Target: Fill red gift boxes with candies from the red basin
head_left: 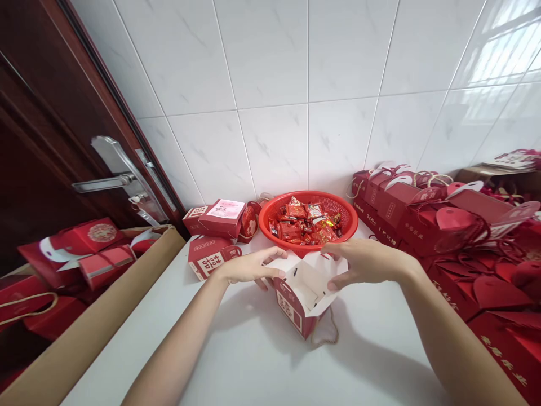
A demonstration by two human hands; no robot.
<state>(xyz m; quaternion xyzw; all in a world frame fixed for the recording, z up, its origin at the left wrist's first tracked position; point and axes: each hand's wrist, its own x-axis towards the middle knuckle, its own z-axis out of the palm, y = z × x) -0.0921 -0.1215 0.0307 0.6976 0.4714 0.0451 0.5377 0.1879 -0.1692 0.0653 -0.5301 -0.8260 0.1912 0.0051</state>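
Note:
A red gift box [291, 303] with its top flaps spread stands on the white table, its pale inside showing and no sweets visible in it. A rope handle hangs at its lower right. My left hand [252, 267] is at the box's left flap, thumb and fingers apart. On the other side, my right hand [364, 263] has its thumb at the right flap, with the fingers spread over the back flap. Just behind the box sits a red plastic basket [350, 217] holding several red-wrapped sweets [291, 230].
Closed red boxes [222, 219] are stacked at the back left of the table [253, 361]. Many red boxes [406, 220] pile up along the right. A cardboard carton [97, 310] with red boxes stands at the left, by a dark door with a metal handle [114, 181].

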